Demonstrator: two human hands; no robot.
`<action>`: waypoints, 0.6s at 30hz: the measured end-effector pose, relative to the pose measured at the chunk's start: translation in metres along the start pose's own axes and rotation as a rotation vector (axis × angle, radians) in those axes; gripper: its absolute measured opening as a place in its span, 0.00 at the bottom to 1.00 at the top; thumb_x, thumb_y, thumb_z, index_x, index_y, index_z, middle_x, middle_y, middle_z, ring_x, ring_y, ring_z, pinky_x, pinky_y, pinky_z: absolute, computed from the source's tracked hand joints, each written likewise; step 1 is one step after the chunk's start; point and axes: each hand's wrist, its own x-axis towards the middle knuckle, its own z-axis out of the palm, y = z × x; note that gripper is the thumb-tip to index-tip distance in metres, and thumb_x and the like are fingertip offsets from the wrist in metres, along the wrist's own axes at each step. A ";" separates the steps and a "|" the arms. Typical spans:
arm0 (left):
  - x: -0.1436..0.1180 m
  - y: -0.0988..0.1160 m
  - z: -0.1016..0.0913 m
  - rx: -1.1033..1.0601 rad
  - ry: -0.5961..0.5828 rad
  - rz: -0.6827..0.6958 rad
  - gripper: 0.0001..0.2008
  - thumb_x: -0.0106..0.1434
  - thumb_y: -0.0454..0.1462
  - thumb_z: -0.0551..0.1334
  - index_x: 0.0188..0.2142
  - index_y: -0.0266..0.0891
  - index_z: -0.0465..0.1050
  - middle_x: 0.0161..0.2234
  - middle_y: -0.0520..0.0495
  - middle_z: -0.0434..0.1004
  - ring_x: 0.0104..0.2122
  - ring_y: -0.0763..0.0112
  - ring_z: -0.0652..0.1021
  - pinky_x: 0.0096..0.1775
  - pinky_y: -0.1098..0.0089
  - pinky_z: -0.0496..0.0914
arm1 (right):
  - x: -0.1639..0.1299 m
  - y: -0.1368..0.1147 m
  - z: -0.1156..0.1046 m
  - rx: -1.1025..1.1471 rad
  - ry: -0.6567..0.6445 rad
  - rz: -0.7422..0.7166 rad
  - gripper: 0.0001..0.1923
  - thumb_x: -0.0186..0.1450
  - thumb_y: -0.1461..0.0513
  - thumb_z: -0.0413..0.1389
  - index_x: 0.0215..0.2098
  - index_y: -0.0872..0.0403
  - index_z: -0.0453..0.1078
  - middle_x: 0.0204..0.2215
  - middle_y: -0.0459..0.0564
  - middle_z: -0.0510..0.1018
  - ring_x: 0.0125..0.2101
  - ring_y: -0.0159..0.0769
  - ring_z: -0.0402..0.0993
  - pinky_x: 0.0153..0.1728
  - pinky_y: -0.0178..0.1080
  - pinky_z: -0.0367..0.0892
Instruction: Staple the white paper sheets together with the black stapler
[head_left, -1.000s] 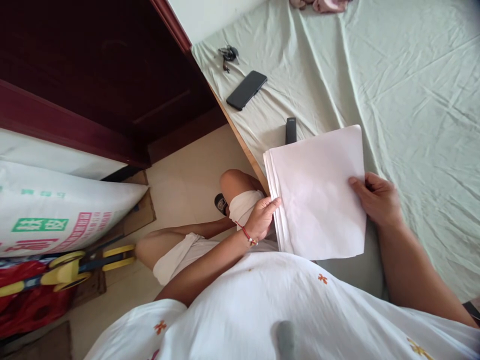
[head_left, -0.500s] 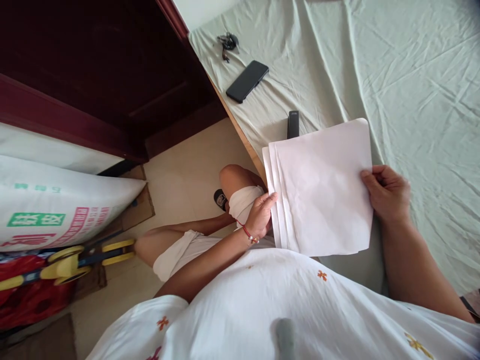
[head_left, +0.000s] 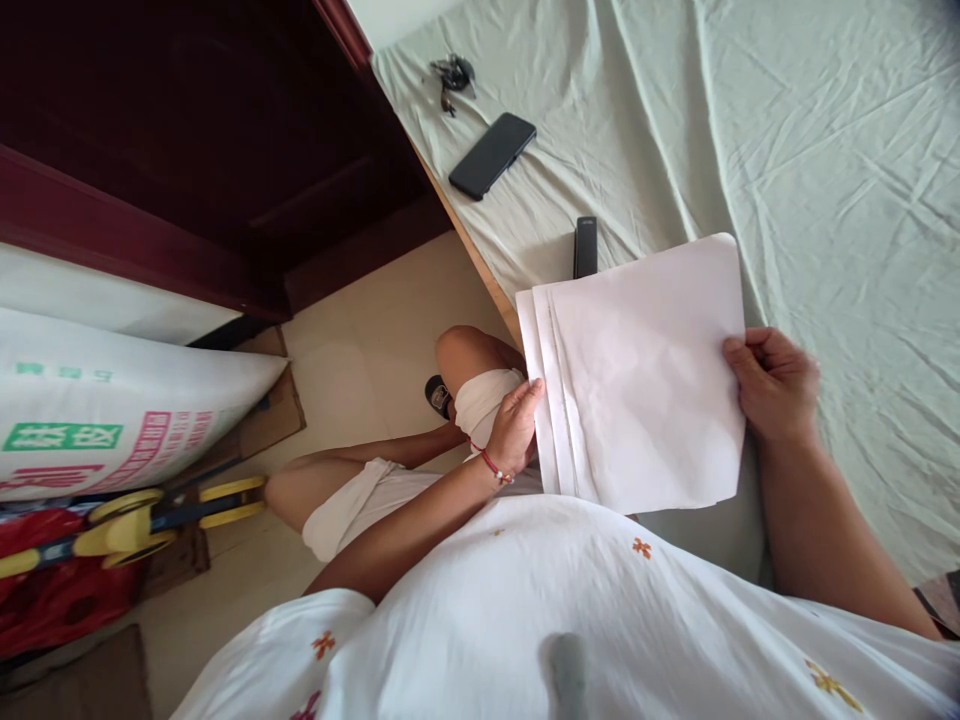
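Several white paper sheets lie fanned in a stack above my lap, their left edges stepped one past another. My left hand pinches the leftmost edge, thumb on top and fingers hidden beneath. On the opposite side my right hand grips the right edge between thumb and curled fingers. Just beyond the paper's top edge, a black stapler-like object lies on the cloth, its near end partly covered by the sheets.
A pale green sheet covers the bed. On it lie a black phone and a bunch of keys. Down on the left are a printed white sack and a yellow-and-blue wheeled toy. A dark red wooden door stands behind.
My left hand has shifted slightly left, drawing the lower sheets further out so the fan of edges is wider. The right hand keeps its hold on the right edge.
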 end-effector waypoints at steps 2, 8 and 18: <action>0.000 -0.001 0.000 0.011 0.007 0.026 0.31 0.53 0.68 0.80 0.33 0.44 0.84 0.38 0.45 0.89 0.49 0.51 0.87 0.58 0.53 0.80 | 0.000 0.000 0.000 -0.001 -0.003 -0.008 0.25 0.60 0.41 0.71 0.36 0.51 0.75 0.24 0.42 0.70 0.24 0.29 0.58 0.26 0.39 0.52; 0.000 -0.006 -0.002 0.114 0.016 0.115 0.31 0.58 0.68 0.77 0.33 0.43 0.83 0.36 0.47 0.88 0.48 0.56 0.85 0.59 0.57 0.79 | 0.000 0.003 0.000 -0.011 -0.002 -0.023 0.25 0.61 0.40 0.71 0.37 0.51 0.76 0.24 0.43 0.70 0.26 0.30 0.59 0.28 0.40 0.52; -0.004 -0.002 -0.004 0.217 -0.106 0.191 0.29 0.67 0.66 0.73 0.39 0.43 0.86 0.37 0.48 0.87 0.44 0.59 0.82 0.55 0.61 0.76 | -0.001 0.004 0.002 -0.027 -0.020 -0.036 0.25 0.62 0.40 0.70 0.37 0.51 0.76 0.24 0.42 0.70 0.25 0.30 0.58 0.28 0.40 0.52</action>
